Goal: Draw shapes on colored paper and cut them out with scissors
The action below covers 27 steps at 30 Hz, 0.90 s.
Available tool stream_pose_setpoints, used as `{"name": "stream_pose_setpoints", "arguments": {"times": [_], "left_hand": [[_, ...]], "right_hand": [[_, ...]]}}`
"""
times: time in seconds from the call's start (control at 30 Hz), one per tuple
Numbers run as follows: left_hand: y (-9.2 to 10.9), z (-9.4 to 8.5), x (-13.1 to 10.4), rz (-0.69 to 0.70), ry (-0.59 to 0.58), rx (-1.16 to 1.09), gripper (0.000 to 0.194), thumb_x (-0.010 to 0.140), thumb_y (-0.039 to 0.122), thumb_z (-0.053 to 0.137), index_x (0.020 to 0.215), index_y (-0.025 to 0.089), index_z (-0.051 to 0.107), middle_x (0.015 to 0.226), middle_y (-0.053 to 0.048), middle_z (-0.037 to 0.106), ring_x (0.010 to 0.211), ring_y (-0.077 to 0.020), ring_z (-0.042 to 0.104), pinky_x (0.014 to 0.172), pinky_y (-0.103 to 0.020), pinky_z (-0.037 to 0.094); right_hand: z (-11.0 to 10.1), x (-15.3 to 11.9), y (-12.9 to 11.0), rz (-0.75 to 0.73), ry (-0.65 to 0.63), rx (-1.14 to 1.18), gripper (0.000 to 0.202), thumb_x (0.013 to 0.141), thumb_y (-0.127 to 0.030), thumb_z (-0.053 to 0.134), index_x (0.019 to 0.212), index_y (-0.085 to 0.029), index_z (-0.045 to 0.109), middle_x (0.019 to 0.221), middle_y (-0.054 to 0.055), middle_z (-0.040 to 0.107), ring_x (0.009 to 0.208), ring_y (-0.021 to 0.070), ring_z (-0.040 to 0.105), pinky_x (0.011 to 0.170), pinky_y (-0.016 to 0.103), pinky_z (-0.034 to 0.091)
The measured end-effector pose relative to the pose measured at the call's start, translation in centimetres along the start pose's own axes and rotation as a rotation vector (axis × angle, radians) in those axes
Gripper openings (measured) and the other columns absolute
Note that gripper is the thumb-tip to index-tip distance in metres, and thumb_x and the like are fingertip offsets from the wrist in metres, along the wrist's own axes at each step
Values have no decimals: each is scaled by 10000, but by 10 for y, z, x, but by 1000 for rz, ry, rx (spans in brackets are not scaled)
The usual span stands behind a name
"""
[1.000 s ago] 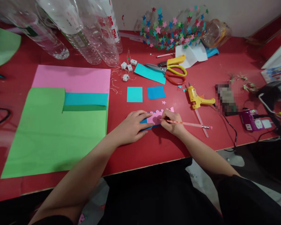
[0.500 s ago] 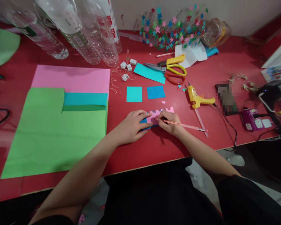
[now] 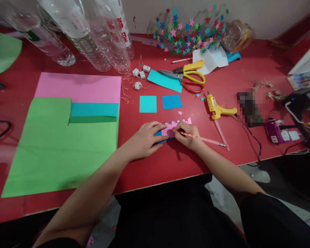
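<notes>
My right hand [image 3: 187,134] grips a pink pencil [image 3: 209,139], its point down at a pink foam strip [image 3: 168,131] with a jagged, cut-out top edge. Beneath that strip lies a blue piece [image 3: 158,137]. Flat across the left end of both pieces, my left hand [image 3: 147,139] presses with fingers stretched out. A small pink star [image 3: 180,113] rests just above the strip. Farther up are a turquoise square [image 3: 148,104] and a blue rectangle [image 3: 172,102].
Scissors [image 3: 193,76] lie on a turquoise strip [image 3: 165,81] beside a yellow cutter [image 3: 193,66]. To the right sits a yellow glue gun [image 3: 218,108] with its cord. Large green sheets [image 3: 59,151] cover the left side. Plastic bottles [image 3: 90,51] and a star-covered bottle [image 3: 189,32] line the back.
</notes>
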State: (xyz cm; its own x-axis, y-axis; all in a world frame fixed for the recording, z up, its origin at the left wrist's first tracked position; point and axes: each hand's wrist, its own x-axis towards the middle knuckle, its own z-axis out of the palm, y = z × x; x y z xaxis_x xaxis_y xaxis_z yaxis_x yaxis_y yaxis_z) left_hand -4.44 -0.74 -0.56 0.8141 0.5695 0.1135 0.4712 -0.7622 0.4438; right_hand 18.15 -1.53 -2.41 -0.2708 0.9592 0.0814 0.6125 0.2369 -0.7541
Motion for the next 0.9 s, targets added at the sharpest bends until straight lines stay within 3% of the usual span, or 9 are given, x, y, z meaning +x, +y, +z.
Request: {"name": "stream_pose_setpoints", "arguments": {"times": [0.53, 0.73, 0.9], "left_hand": [[1, 0, 0, -18, -3, -18, 329, 927, 266, 521, 1239, 252, 627, 1415, -122, 480, 1276, -301, 399, 1014, -529, 385], [1, 0, 0, -13, -1, -11, 327, 928, 267, 519, 1236, 254, 630, 1415, -118, 480, 1269, -303, 403, 1007, -526, 392], [1, -1, 0, -9, -6, 0, 334, 923, 268, 527, 1242, 247, 623, 1414, -123, 478, 1267, -306, 404, 1007, -528, 390]], "right_hand": [[-6, -1, -11, 193, 111, -16, 115, 706, -187, 490, 618, -223, 425, 548, -40, 476, 510, 113, 440, 525, 234, 320], [-5, -1, -9, 170, 89, -52, 130, 714, -204, 507, 617, -221, 424, 536, -45, 476, 497, 106, 433, 510, 224, 319], [-4, -2, -6, 61, 52, -85, 111, 705, -202, 487, 613, -217, 427, 551, -32, 509, 518, 108, 457, 525, 222, 325]]}}
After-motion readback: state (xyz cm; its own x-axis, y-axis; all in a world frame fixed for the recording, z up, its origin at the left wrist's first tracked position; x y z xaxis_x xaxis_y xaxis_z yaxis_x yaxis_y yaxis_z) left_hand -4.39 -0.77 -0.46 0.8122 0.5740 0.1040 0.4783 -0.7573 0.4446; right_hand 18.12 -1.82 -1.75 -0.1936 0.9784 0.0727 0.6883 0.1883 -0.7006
